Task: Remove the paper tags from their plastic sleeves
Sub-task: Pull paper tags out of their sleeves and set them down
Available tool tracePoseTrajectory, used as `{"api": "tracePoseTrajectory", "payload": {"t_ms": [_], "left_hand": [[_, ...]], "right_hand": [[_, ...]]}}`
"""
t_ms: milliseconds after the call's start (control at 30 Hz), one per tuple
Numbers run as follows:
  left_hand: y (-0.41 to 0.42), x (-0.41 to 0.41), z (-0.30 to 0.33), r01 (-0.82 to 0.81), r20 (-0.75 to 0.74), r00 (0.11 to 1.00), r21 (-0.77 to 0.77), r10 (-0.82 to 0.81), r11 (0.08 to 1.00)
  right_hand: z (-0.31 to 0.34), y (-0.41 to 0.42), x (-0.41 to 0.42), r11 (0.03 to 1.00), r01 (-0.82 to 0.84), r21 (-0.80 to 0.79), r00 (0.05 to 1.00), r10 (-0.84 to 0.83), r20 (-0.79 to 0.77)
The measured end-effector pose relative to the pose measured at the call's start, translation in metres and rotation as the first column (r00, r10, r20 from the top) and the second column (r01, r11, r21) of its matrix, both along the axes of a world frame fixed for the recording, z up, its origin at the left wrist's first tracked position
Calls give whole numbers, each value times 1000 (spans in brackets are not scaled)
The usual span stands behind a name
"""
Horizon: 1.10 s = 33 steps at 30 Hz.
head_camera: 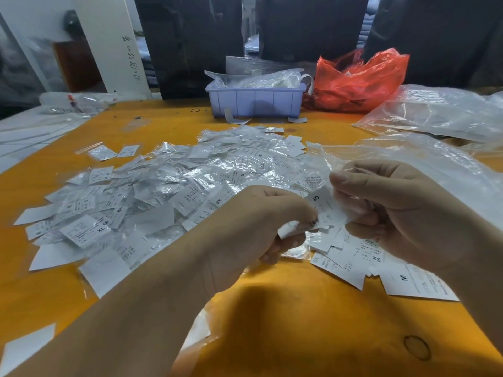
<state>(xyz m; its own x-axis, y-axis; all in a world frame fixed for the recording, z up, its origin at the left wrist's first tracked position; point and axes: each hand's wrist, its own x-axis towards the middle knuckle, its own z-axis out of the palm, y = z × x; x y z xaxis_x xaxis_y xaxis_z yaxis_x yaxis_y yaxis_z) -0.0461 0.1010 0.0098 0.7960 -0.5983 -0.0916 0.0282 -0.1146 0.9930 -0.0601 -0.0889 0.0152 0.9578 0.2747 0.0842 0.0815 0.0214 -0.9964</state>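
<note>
A wide heap of white paper tags in clear plastic sleeves (163,191) covers the middle of the orange table (272,322). Above its near edge, my left hand (258,221) pinches a small bunch of white tags (292,229). My right hand (386,208) pinches a clear plastic sleeve (351,205). A tag marked S (322,206) sits between the two hands, partly inside that sleeve. Bare tags marked XS and M (381,268) lie loose on the table below my right hand.
A lilac plastic bin (255,100) with bagged material stands at the far middle, a red plastic bag (359,83) to its right. Large clear bags (435,115) spread over the right side. Rubber bands (416,348) lie on the table.
</note>
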Motion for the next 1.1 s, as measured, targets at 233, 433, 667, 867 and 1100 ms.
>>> {"api": "tracePoseTrajectory", "payload": {"t_ms": [233, 433, 667, 867, 1100], "left_hand": [[1, -1, 2, 4, -30, 1000, 43, -2, 999], [-1, -4, 4, 46, -67, 997, 59, -42, 997], [0, -4, 8, 13, -82, 997, 62, -7, 998], [-1, -5, 9, 1, -64, 998, 31, 1, 1000], [-1, -4, 7, -27, -56, 998, 37, 29, 999]], "right_hand": [[0, -3, 1, 1000, 0, 14, 1000, 0, 11], [0, -3, 1, 1000, 15, 13, 1000, -15, 4], [0, -5, 2, 999, 19, 41, 1000, -18, -19], [0, -4, 2, 1000, 22, -1, 999, -22, -29], [-2, -3, 2, 1000, -14, -24, 999, 13, -42]]}}
